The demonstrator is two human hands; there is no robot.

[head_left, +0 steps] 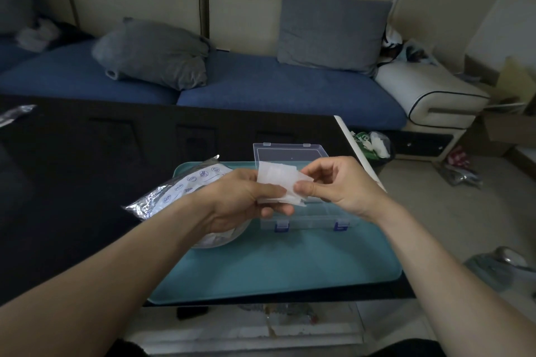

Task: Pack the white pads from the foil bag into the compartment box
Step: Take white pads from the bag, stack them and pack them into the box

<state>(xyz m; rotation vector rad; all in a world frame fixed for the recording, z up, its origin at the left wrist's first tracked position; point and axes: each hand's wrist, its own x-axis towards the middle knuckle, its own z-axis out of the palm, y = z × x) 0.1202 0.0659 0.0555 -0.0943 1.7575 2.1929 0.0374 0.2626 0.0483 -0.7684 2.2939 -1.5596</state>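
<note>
Both my hands hold a small stack of white pads (pixel 280 180) above the clear compartment box (pixel 311 216). My left hand (pixel 246 200) grips the stack from the left, thumb on top. My right hand (pixel 333 185) pinches its right edge between thumb and forefinger. The box stands on a teal tray (pixel 275 266) with its clear lid (pixel 290 152) swung open at the back and blue latches at the front. The silver foil bag (pixel 179 191) lies on the tray's left end, partly under my left wrist. My hands hide most of the box's compartments.
The tray sits on a dark table (pixel 72 182) whose right edge runs just past the box. A blue sofa (pixel 261 81) with grey cushions stands behind. A bin (pixel 374 143) and clutter lie on the floor to the right. Another foil scrap (pixel 16 113) rests far left.
</note>
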